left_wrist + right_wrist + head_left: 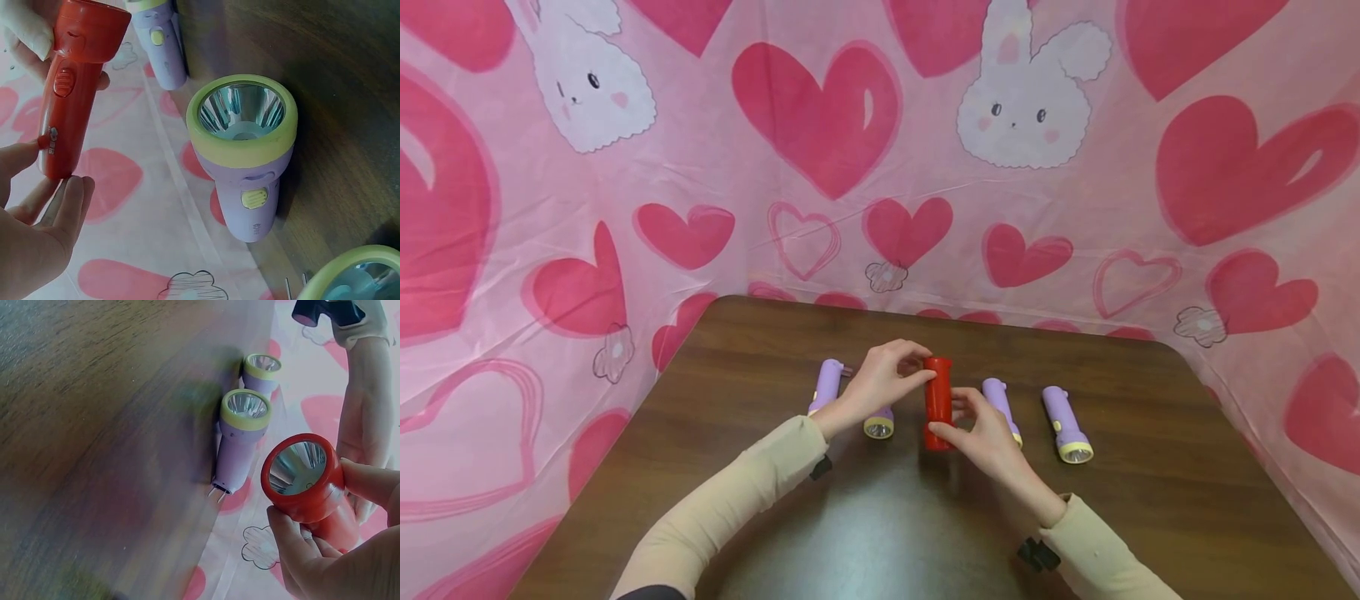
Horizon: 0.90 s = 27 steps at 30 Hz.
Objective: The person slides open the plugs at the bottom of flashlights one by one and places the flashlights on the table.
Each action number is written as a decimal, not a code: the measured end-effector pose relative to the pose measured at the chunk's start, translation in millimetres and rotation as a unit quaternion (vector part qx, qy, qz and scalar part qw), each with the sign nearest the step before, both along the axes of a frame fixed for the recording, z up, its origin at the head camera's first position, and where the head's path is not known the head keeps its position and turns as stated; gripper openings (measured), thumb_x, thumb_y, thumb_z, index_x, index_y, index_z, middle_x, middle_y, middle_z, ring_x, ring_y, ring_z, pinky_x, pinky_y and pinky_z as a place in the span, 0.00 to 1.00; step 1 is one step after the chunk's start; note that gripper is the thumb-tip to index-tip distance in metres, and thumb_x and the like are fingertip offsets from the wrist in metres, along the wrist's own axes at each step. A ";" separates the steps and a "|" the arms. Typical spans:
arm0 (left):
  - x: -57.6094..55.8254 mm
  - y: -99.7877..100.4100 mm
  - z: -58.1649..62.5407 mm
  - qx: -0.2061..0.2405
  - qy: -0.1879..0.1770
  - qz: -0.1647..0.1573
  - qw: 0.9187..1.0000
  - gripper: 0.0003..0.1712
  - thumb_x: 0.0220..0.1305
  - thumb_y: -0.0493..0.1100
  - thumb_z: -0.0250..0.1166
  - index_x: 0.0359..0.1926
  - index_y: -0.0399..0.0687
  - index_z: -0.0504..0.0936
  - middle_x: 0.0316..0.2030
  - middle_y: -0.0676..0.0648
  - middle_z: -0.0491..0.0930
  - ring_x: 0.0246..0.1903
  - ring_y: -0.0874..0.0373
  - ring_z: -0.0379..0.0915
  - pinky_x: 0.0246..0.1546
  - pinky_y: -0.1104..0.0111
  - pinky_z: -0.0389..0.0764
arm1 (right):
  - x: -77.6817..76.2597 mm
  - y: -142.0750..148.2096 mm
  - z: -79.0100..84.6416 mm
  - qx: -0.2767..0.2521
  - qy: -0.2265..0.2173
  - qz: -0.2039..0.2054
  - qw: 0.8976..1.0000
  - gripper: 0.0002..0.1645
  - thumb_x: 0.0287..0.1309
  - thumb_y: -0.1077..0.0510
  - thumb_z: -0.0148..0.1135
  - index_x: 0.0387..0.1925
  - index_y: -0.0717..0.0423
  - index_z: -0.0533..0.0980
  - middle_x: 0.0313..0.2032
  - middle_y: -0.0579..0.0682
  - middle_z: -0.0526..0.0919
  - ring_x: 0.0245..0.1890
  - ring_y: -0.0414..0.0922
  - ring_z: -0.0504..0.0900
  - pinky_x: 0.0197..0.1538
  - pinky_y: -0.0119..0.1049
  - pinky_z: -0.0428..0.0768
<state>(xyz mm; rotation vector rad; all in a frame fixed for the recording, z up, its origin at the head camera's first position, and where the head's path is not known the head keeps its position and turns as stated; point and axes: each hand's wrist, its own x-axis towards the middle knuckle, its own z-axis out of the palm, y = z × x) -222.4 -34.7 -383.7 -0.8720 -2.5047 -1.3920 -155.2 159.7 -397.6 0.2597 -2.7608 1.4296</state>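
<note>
Both hands hold a red flashlight (938,407) above the middle of the table. My left hand (883,379) pinches its narrow tail end between thumb and fingers. The right hand (987,433) grips the wider head end, with the thumb on one side and fingers on the other. In the left wrist view the red flashlight (72,94) shows a ribbed red switch on its body. Its reflector faces the camera in the right wrist view. A purple flashlight (878,425) with a yellow rim lies below my left hand, partly hidden by it. Another purple flashlight (998,400) is partly behind my right hand.
One more purple flashlight (827,385) lies at the left, with metal prongs by its tail, and another purple flashlight (1063,421) at the right. They rest on a dark wooden table (1150,517). A pink cloth (820,167) with hearts and rabbits hangs behind it.
</note>
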 end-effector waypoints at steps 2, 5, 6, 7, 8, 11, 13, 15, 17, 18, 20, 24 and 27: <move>0.6 -0.5 0.1 0.007 -0.003 0.000 1.000 0.18 0.60 0.42 0.72 0.50 0.42 0.83 0.45 0.45 0.86 0.42 0.55 0.85 0.48 0.64 0.86 | 0.4 -0.4 0.0 0.003 0.005 0.000 1.000 0.31 0.52 0.55 0.75 0.55 0.61 0.74 0.46 0.60 0.86 0.44 0.52 0.85 0.45 0.43 0.86; 0.8 -1.0 0.3 0.017 -0.002 -0.001 1.000 0.18 0.59 0.42 0.72 0.50 0.43 0.83 0.45 0.45 0.86 0.42 0.55 0.85 0.47 0.65 0.86 | 0.4 -0.6 -0.6 0.005 0.006 -0.003 1.000 0.31 0.51 0.56 0.75 0.56 0.60 0.74 0.46 0.59 0.86 0.45 0.53 0.85 0.45 0.44 0.86; 0.7 -1.0 0.3 0.019 -0.001 -0.001 1.000 0.18 0.59 0.42 0.72 0.50 0.43 0.83 0.45 0.45 0.86 0.42 0.56 0.85 0.47 0.66 0.86 | 0.4 -0.6 -0.7 0.006 0.006 -0.003 1.000 0.31 0.51 0.56 0.75 0.56 0.60 0.74 0.46 0.59 0.86 0.45 0.53 0.85 0.45 0.44 0.86; 0.7 -1.1 0.4 0.021 0.000 0.000 1.000 0.17 0.59 0.42 0.72 0.49 0.44 0.83 0.45 0.46 0.86 0.42 0.56 0.85 0.47 0.67 0.86 | 0.4 -0.6 -0.8 0.006 0.005 -0.004 1.000 0.31 0.51 0.56 0.75 0.56 0.60 0.74 0.46 0.59 0.86 0.45 0.53 0.85 0.45 0.44 0.86; 0.7 -1.1 0.6 0.022 -0.001 0.001 1.000 0.17 0.59 0.42 0.72 0.49 0.44 0.83 0.45 0.46 0.86 0.42 0.57 0.85 0.47 0.68 0.86 | 0.5 -0.7 -0.7 0.006 0.006 -0.004 1.000 0.31 0.51 0.57 0.75 0.56 0.60 0.74 0.46 0.59 0.86 0.45 0.53 0.85 0.46 0.44 0.86; 0.8 -1.3 0.8 0.026 -0.002 0.001 1.000 0.17 0.59 0.43 0.73 0.48 0.44 0.83 0.44 0.46 0.87 0.42 0.57 0.86 0.47 0.68 0.86 | -0.1 -0.6 -1.1 0.005 0.007 -0.003 1.000 0.31 0.51 0.57 0.75 0.56 0.59 0.74 0.47 0.59 0.86 0.45 0.53 0.85 0.46 0.44 0.86; 1.3 -1.5 1.1 0.031 -0.008 -0.002 0.999 0.17 0.59 0.43 0.73 0.49 0.45 0.82 0.45 0.47 0.87 0.43 0.57 0.86 0.47 0.68 0.85 | -0.3 -0.7 -1.2 0.003 0.009 -0.001 1.000 0.31 0.51 0.57 0.75 0.56 0.60 0.74 0.47 0.59 0.86 0.46 0.54 0.85 0.46 0.45 0.86; 2.0 -1.5 1.3 0.036 -0.013 -0.007 0.999 0.18 0.59 0.44 0.73 0.49 0.46 0.82 0.45 0.47 0.87 0.44 0.57 0.86 0.47 0.68 0.85 | -0.7 -0.9 -1.2 0.001 0.010 0.000 1.000 0.31 0.51 0.57 0.75 0.56 0.60 0.74 0.47 0.59 0.86 0.46 0.53 0.85 0.46 0.45 0.86; 2.7 -1.5 1.4 0.042 -0.019 -0.010 0.999 0.19 0.59 0.44 0.73 0.49 0.46 0.81 0.46 0.47 0.87 0.45 0.56 0.86 0.48 0.67 0.85 | -0.6 -1.1 -0.9 -0.001 0.010 0.001 1.000 0.32 0.51 0.56 0.75 0.57 0.59 0.74 0.47 0.59 0.86 0.46 0.53 0.85 0.46 0.44 0.87; 3.0 -1.4 1.4 0.045 -0.021 -0.013 0.999 0.19 0.58 0.44 0.73 0.50 0.46 0.81 0.46 0.47 0.87 0.45 0.56 0.86 0.48 0.66 0.85 | -0.6 -1.3 -0.6 -0.002 0.012 0.001 1.000 0.32 0.51 0.56 0.75 0.57 0.60 0.74 0.47 0.59 0.86 0.46 0.54 0.85 0.46 0.44 0.87; 3.3 -1.0 0.9 0.047 -0.022 -0.014 0.999 0.20 0.58 0.44 0.73 0.49 0.45 0.80 0.46 0.46 0.86 0.46 0.55 0.86 0.48 0.65 0.85 | -0.3 -1.8 0.0 -0.002 0.014 0.002 1.000 0.32 0.51 0.56 0.75 0.56 0.60 0.74 0.47 0.59 0.86 0.46 0.54 0.85 0.46 0.44 0.87; 3.9 0.0 -0.6 0.044 -0.027 -0.011 0.999 0.20 0.57 0.45 0.74 0.49 0.45 0.79 0.46 0.46 0.86 0.45 0.56 0.86 0.47 0.67 0.86 | 0.1 -3.1 0.5 0.000 0.023 0.004 1.000 0.31 0.51 0.57 0.75 0.56 0.61 0.75 0.46 0.59 0.86 0.45 0.54 0.86 0.46 0.44 0.87; 4.2 0.2 -1.5 0.039 -0.028 -0.005 0.999 0.20 0.58 0.45 0.74 0.48 0.46 0.78 0.45 0.46 0.86 0.42 0.57 0.86 0.44 0.70 0.86 | 0.0 -3.7 0.5 0.001 0.026 0.010 1.000 0.31 0.51 0.57 0.75 0.56 0.61 0.75 0.46 0.60 0.86 0.45 0.54 0.85 0.45 0.43 0.87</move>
